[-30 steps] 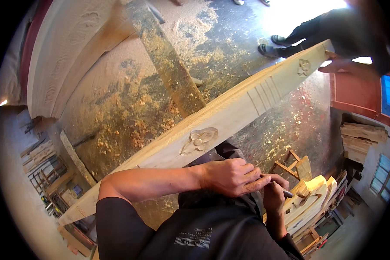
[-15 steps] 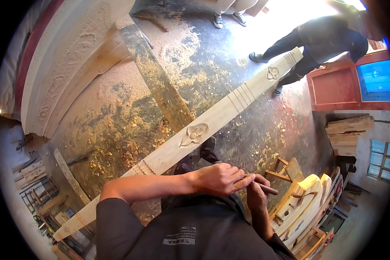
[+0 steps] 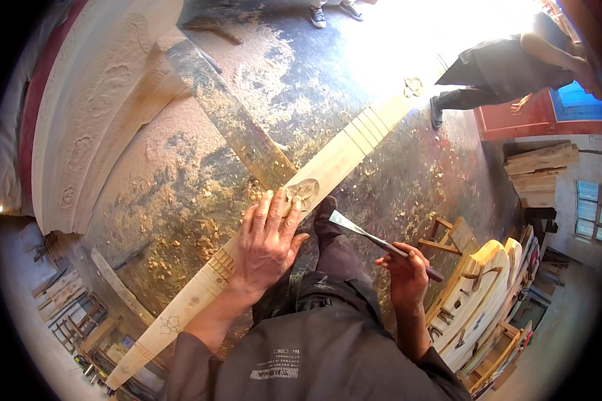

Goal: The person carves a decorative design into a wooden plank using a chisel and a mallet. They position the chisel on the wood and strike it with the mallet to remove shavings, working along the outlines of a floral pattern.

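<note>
A long pale wooden plank (image 3: 331, 167) runs diagonally from the lower left to the upper right, with carved flowers, cross grooves and a drawn flower outline (image 3: 170, 325) along it. My left hand (image 3: 267, 240) lies on it, fingers stretched out, the fingertips at the edge of a carved flower (image 3: 306, 190) and partly covering it. In my right hand (image 3: 408, 277) is a chisel (image 3: 364, 232), gripped by its dark handle. Its flat, flared blade points up and left, just off the plank's near edge. Nothing touches the blade.
A dark, worn beam (image 3: 237, 130) meets the plank from the far side. Wood shavings (image 3: 170, 244) litter the floor. To the left stands a large carved panel (image 3: 90, 127); to the right, pale boards (image 3: 481, 314) with tools on them and a wooden stool (image 3: 445, 235). Another person (image 3: 502, 67) bends near the plank's far end.
My left hand has left my right hand and come down flat on the plank. The chisel's blade now shows, pointing toward the plank. The other person has shifted right and bends forward.
</note>
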The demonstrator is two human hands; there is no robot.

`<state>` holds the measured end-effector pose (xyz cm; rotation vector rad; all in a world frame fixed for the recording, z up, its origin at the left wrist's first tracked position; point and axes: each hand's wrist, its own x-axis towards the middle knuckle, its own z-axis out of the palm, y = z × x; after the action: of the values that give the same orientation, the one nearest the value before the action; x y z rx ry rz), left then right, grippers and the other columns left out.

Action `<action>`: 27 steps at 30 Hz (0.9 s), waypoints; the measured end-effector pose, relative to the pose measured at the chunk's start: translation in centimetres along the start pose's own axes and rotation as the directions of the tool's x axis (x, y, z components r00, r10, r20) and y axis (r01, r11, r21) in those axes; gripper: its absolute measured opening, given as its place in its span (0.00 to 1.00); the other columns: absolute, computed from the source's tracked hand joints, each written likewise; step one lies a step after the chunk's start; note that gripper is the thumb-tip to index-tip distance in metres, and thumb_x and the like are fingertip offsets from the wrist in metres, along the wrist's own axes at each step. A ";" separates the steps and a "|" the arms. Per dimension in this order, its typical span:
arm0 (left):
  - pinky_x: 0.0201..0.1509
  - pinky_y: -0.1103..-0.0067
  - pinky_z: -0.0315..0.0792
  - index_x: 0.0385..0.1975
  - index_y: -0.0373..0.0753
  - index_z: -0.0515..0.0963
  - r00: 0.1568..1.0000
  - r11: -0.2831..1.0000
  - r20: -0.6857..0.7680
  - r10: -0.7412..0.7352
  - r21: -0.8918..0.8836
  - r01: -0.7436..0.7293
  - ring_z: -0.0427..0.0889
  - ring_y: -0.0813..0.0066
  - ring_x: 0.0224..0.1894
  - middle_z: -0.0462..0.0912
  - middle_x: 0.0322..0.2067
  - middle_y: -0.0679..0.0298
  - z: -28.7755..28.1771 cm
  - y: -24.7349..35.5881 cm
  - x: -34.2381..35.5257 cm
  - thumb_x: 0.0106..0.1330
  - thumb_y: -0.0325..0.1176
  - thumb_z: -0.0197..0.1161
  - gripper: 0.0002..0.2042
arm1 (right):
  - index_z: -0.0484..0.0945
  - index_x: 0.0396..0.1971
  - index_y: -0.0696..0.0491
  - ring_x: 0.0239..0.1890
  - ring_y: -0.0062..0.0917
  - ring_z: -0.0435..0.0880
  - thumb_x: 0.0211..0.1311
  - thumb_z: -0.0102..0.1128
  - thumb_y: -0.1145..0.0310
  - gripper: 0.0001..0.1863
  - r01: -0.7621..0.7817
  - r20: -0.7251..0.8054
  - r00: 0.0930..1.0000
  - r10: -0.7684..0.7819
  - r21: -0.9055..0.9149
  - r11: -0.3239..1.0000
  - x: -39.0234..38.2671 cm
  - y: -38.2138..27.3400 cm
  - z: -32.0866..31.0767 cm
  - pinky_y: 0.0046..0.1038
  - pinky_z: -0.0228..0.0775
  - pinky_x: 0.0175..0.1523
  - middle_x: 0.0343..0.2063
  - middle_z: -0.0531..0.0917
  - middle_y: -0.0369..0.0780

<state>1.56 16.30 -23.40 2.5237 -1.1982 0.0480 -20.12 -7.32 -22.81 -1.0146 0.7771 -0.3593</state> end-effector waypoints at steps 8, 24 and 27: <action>0.69 0.58 0.77 0.51 0.35 0.89 0.992 0.990 -0.108 0.061 -0.117 -0.073 0.83 0.52 0.65 0.87 0.60 0.52 -0.3 -0.4 -1.1 0.68 0.42 0.76 0.19 | 0.82 0.57 0.70 0.43 0.44 0.94 0.80 0.58 0.60 0.24 -0.072 0.039 0.997 0.070 0.050 0.996 0.4 0.9 -0.4 0.44 0.86 0.57 0.42 0.92 0.56; 0.57 0.63 0.83 0.44 0.37 0.87 0.978 0.977 -0.150 0.148 -0.132 -0.168 0.90 0.59 0.52 0.90 0.48 0.58 -0.6 -0.1 -0.7 0.67 0.42 0.80 0.16 | 0.82 0.53 0.67 0.39 0.37 0.94 0.73 0.67 0.77 0.14 0.072 0.103 0.992 -0.073 0.013 0.997 4.1 -0.3 0.3 0.39 0.89 0.49 0.40 0.92 0.52; 0.53 0.64 0.84 0.45 0.39 0.87 0.975 0.944 -0.170 0.145 -0.273 -0.188 0.91 0.59 0.49 0.91 0.45 0.60 -1.0 -0.7 -0.7 0.68 0.42 0.79 0.15 | 0.82 0.51 0.67 0.36 0.36 0.93 0.75 0.65 0.77 0.11 0.202 0.031 0.979 -0.200 -0.069 0.977 3.4 -1.6 1.8 0.37 0.88 0.45 0.38 0.91 0.52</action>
<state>1.76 17.56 -22.74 2.1263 -1.2569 0.0934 -16.39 -9.00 -22.30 -1.1676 0.6715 -0.4949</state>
